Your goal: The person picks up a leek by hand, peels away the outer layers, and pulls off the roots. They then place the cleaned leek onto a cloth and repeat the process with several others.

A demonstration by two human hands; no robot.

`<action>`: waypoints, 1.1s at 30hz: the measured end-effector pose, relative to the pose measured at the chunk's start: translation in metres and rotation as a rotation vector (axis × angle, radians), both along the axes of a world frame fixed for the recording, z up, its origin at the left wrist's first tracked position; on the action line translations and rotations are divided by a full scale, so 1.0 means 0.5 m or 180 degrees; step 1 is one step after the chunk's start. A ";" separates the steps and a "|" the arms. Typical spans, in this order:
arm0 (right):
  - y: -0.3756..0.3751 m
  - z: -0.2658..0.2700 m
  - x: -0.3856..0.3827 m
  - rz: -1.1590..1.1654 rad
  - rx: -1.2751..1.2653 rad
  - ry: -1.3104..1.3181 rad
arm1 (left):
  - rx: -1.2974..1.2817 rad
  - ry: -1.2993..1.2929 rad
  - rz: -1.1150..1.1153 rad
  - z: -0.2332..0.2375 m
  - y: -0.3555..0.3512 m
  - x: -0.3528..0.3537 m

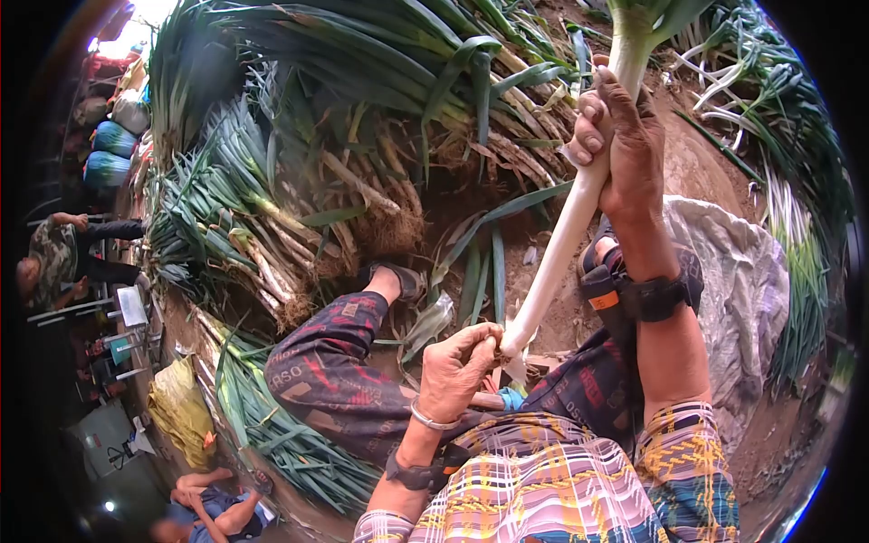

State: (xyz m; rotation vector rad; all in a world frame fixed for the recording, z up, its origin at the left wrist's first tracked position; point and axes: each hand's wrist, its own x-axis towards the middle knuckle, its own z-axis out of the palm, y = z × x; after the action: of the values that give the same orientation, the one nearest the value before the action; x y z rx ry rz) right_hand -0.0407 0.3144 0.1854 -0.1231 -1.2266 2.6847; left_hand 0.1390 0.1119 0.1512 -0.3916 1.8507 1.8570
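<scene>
A thick leek [554, 271] with a clean white stalk slants from upper right down to my lap, its green top cut off by the upper edge of the view. My right hand [625, 145] is wrapped round the upper stalk, below the leaves. Down at the root end, my left hand [457, 366] is closed in a pinch against the leek's base. What exactly lies between those fingertips is partly hidden. A loose strip of peel hangs by the base. Under the stalk are my legs in dark patterned trousers [348, 362].
Heaps of unpeeled leeks [272, 226] with dirty roots lie ahead and left. Peeled leeks [792, 244] lie at the right, near a whitish woven sack [724, 281]. More leeks [299, 443] and a yellow bag [181, 407] are at lower left. Two people [213, 511] are at the left.
</scene>
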 end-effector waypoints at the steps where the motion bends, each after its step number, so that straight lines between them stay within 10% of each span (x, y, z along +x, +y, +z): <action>1: 0.000 -0.001 0.001 -0.0002 -0.0019 0.0029 | 0.0233 -0.0107 0.0091 0.008 -0.001 -0.001; 18: -0.015 0.002 0.007 0.0003 -0.0012 0.0027 | -0.0863 0.0601 -0.0240 0.015 0.022 -0.004; 32: 0.057 0.000 -0.006 0.0894 -0.1235 0.0845 | 0.2247 -0.0562 0.1396 -0.022 -0.049 0.018; 33: 0.057 0.002 -0.004 0.0909 -0.1248 0.0930 | 0.1507 -0.0186 0.1080 -0.034 -0.065 0.023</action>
State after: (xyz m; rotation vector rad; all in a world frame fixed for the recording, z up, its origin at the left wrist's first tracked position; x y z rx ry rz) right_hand -0.0429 0.3428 0.1862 0.4071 -0.6671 3.0139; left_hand 0.1505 0.0796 0.1340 -0.6054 1.3026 2.3989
